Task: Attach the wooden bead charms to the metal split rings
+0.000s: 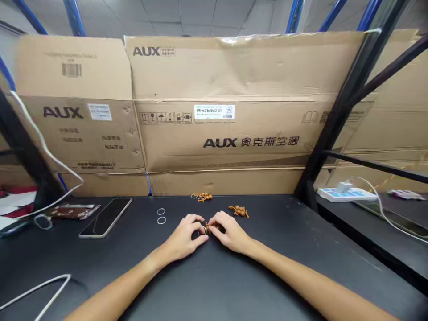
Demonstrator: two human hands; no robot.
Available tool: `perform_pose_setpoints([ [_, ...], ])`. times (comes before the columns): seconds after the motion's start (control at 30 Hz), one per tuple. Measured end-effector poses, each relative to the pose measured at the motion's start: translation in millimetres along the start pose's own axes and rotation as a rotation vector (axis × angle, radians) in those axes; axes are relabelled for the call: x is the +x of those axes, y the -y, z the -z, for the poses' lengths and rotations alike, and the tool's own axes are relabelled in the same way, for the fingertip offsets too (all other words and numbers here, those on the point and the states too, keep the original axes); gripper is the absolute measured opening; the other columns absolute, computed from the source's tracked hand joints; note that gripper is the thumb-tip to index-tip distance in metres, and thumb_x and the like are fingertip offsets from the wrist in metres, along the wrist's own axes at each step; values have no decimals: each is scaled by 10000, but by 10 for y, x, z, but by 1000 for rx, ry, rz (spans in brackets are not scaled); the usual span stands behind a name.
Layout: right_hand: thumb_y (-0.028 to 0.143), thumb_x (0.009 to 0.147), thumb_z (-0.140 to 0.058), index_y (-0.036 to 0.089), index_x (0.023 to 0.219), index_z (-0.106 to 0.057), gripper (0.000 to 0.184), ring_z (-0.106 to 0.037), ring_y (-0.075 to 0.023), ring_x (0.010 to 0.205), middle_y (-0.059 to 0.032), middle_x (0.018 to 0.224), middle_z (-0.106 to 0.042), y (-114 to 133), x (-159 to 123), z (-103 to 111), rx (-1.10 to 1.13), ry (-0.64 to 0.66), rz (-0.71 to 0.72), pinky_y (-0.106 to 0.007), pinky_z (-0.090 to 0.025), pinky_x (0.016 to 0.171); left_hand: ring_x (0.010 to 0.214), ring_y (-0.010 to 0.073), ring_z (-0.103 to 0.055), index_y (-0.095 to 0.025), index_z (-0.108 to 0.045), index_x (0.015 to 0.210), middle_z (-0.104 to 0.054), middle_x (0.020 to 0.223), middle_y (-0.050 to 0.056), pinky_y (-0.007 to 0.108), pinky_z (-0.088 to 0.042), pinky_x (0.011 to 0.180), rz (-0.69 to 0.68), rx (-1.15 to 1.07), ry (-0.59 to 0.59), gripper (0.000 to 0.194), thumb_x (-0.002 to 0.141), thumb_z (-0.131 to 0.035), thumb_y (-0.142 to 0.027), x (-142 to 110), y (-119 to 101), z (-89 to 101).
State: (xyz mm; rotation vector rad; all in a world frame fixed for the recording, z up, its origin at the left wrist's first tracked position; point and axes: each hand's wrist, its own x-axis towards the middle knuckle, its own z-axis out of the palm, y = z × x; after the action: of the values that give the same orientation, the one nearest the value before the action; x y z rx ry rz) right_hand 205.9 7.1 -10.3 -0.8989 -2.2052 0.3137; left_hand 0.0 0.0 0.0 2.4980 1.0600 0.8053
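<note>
Both my hands meet at the middle of the black table [214, 276]. My left hand [185, 236] pinches a small metal key ring [203, 230] between thumb and fingers. My right hand [229, 232] is closed on a brown bead charm [210, 227] that touches the ring. Two loose metal rings [161, 216] lie on the table to the left of my hands. A brown bead charm [238, 210] lies just beyond my right hand, and another charm [202, 196] rests farther back by the cardboard.
A phone [105, 217] lies face up at the left, beside a brown packet [72, 211]. White cables [43, 290] cross the left side. Large AUX cardboard boxes [227, 111] form a wall behind the table. A black shelf post [334, 120] stands at right, with a power strip [346, 193] beyond.
</note>
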Motion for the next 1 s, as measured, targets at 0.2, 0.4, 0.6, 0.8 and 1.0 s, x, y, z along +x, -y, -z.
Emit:
perform_pose_setpoints([
  [0.2,249,918,-498,208,859,-575,106,-515,-176,765,-20,784,-611,18,-22,35,-70,10,17,-329,-414,748,1061,207,-542,-212,-644,786,-588,1138,38,372,-423,954,-10,8,-22,123,875,-559,-205,4,10,1],
  [0.4,251,903,-528,209,804,-571,116,-514,-185,764,-19,761,-610,-4,-3,21,-117,-46,-69,-324,-418,715,1060,213,-536,-219,-667,805,-586,1143,44,379,-421,948,-27,33,-19,121,877,-570,-212,18,25,10],
  [0.6,229,895,-538,207,805,-569,97,-513,-185,767,-15,764,-608,-2,-12,17,-155,-50,-63,-324,-415,725,1071,221,-525,-226,-649,822,-579,1154,39,396,-401,943,-52,137,-34,105,884,-565,-239,5,71,18],
  [0.8,295,892,-543,199,756,-548,167,-525,-177,755,-30,773,-595,-8,-17,8,-166,-161,-23,-306,-411,723,873,204,-547,-194,-561,857,-591,952,41,342,-433,781,-44,269,-91,87,867,-578,-278,3,47,72],
  [1.0,312,905,-492,196,637,-566,302,-530,-148,635,-12,637,-590,45,-32,1,-242,101,62,-287,-406,679,694,180,-544,-191,-559,729,-579,727,16,316,-423,700,-90,367,41,253,930,-476,-319,4,-2,70],
])
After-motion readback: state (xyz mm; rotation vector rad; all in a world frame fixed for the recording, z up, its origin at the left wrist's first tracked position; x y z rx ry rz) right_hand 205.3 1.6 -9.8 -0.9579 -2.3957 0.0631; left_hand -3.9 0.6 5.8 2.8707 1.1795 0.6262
